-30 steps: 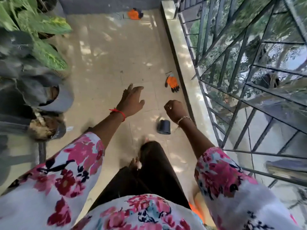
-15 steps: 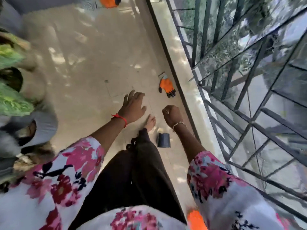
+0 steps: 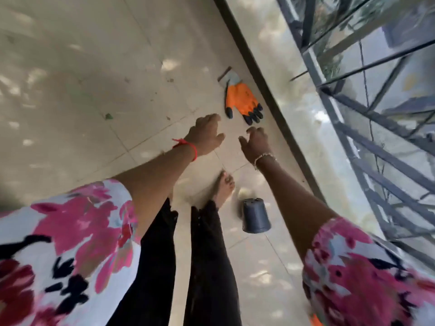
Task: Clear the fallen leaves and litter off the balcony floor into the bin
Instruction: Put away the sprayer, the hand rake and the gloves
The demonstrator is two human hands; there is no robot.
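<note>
Since half a second back the left hand (image 3: 204, 135) and right hand (image 3: 255, 143) have dropped closer to the orange glove (image 3: 242, 102), and the right fist has loosened. Both now hang with fingers loosely curled, holding nothing; the glove sits at their 12 o'clock. A green leaf scrap (image 3: 108, 116) lies at 9 o'clock, and the bin isn't in view. My worry: the bare foot (image 3: 223, 187) knocking the tipped pot (image 3: 255, 217) at 6 o'clock. No readable writing anywhere.
</note>
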